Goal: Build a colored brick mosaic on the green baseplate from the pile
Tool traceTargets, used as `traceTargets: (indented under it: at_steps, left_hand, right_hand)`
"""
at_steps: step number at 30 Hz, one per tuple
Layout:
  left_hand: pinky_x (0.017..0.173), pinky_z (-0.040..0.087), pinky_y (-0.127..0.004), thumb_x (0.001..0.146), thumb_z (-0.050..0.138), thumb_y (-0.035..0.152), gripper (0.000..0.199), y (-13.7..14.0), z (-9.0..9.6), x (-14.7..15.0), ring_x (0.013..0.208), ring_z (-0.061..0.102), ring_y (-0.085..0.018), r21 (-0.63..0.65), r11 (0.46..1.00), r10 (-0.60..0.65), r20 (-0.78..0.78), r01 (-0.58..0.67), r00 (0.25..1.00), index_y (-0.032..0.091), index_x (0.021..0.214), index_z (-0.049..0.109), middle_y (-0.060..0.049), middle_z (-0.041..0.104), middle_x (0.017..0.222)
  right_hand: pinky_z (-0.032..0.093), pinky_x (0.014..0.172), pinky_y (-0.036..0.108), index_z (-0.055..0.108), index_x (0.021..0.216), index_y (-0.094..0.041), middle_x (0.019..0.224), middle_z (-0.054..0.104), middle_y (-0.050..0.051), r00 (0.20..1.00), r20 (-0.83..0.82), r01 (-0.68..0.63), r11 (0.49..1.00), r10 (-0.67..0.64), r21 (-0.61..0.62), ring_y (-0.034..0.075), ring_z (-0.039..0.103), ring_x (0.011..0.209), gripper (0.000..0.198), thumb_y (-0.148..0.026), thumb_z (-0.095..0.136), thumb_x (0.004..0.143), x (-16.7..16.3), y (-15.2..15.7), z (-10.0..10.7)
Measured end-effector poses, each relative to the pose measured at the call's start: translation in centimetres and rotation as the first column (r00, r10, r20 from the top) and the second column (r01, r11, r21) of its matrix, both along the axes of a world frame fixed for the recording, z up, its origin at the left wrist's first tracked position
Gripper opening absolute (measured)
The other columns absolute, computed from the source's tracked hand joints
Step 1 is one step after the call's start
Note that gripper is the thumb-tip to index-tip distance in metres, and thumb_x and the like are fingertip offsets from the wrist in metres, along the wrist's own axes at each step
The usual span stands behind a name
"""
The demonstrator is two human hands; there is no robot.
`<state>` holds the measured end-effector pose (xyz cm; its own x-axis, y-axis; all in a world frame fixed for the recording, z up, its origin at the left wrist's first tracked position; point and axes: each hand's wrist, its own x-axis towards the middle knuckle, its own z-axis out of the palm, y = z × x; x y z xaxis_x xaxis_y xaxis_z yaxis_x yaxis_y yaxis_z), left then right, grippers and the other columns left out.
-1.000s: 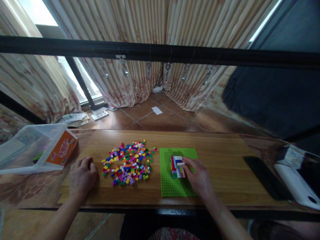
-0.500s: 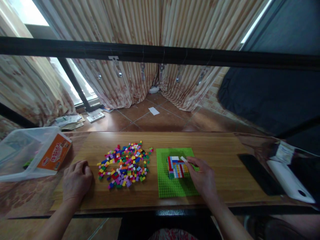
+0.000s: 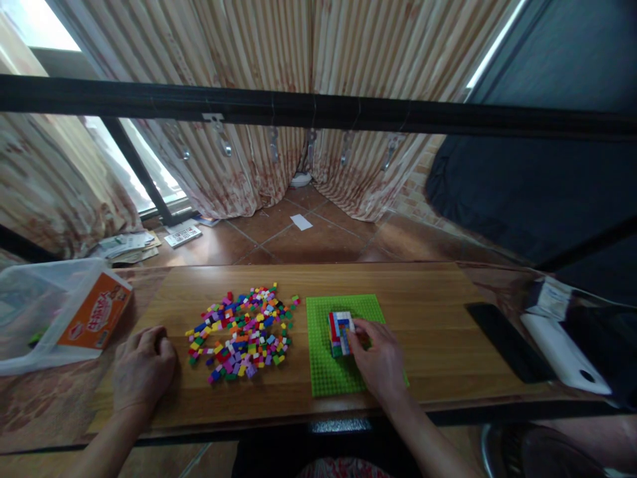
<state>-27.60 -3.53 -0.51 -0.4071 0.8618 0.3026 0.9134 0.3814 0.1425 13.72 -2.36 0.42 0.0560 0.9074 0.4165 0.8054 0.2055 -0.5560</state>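
My right hand (image 3: pixel 381 355) is over a small block of stacked toy bricks (image 3: pixel 339 328), with thumb and fingertips pinched on a white brick (image 3: pixel 353 326) at the top. Part of the stack is hidden behind those fingers. Under it lies a green studded baseplate (image 3: pixel 328 382). My left hand (image 3: pixel 142 368) rests on the wooden tabletop, its fingers loosely curled in with nothing seen in them. Between my left hand and the baseplate spreads a pile of loose multicoloured bricks (image 3: pixel 243 335).
A clear plastic bin (image 3: pixel 44 292) with an orange label lies tipped at the left. On the right are a black flat slab (image 3: pixel 507 342) and a white device (image 3: pixel 565 352). A dark rail (image 3: pixel 298 109) crosses before the curtains (image 3: pixel 249 53).
My right hand has moved a little left with the white brick, from the stack's far right corner onto its top. The view has shifted slightly; my left hand stays resting on the table.
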Motion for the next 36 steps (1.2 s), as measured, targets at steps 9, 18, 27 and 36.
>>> traceTargets:
  at_steps: [9, 18, 27, 36]
  left_hand:
    - [0.100, 0.041, -0.043, 0.088, 0.032, 0.032, 0.041, -0.05, 0.15, 0.18, 0.108, 0.055, -0.030, 0.008, 1.000, -0.022, -0.034, 0.023, 0.999, 0.012, 0.107, 0.062, -0.016, 0.062, 0.114]
    - [0.102, 0.039, -0.039, 0.087, 0.035, 0.031, 0.037, -0.07, -0.44, -0.15, 0.110, 0.054, -0.027, 0.024, 1.000, -0.013, -0.024, 0.013, 1.000, 0.014, 0.106, 0.062, -0.013, 0.062, 0.115]
    - [0.098, 0.040, -0.038, 0.087, 0.035, 0.030, 0.037, -0.10, -0.22, 0.18, 0.106, 0.055, -0.027, 0.013, 1.000, -0.001, -0.049, 0.002, 0.999, 0.012, 0.106, 0.062, -0.013, 0.063, 0.113]
    - [0.099, 0.039, -0.037, 0.088, 0.035, 0.030, 0.037, -0.16, -0.51, 0.08, 0.107, 0.054, -0.026, 0.020, 1.000, -0.004, -0.057, 0.005, 0.998, 0.012, 0.107, 0.062, -0.013, 0.063, 0.112]
  right_hand:
    - [0.049, 0.075, 0.035, 0.068, 0.096, -0.021, 0.086, 0.068, 0.005, 0.992, -0.068, -0.106, 0.994, 0.103, -0.033, 0.020, 0.059, 0.081, 0.016, -0.028, 0.059, 0.084, 0.43, 0.16, 0.13]
    - [0.050, 0.078, 0.036, 0.069, 0.097, -0.022, 0.093, 0.068, 0.006, 0.986, -0.102, -0.135, 0.991, 0.131, -0.028, 0.021, 0.060, 0.087, 0.018, -0.027, 0.056, 0.086, 0.78, 0.24, -0.06]
    - [0.050, 0.080, 0.039, 0.070, 0.095, -0.022, 0.093, 0.069, 0.008, 0.989, -0.075, -0.127, 0.992, 0.128, 0.015, 0.022, 0.061, 0.088, 0.020, -0.029, 0.054, 0.087, 0.73, 0.28, -0.44]
    - [0.051, 0.085, 0.041, 0.070, 0.098, -0.018, 0.096, 0.068, 0.011, 0.992, -0.044, -0.112, 0.991, 0.115, 0.068, 0.023, 0.060, 0.093, 0.023, -0.025, 0.050, 0.090, 0.19, -0.20, -0.76]
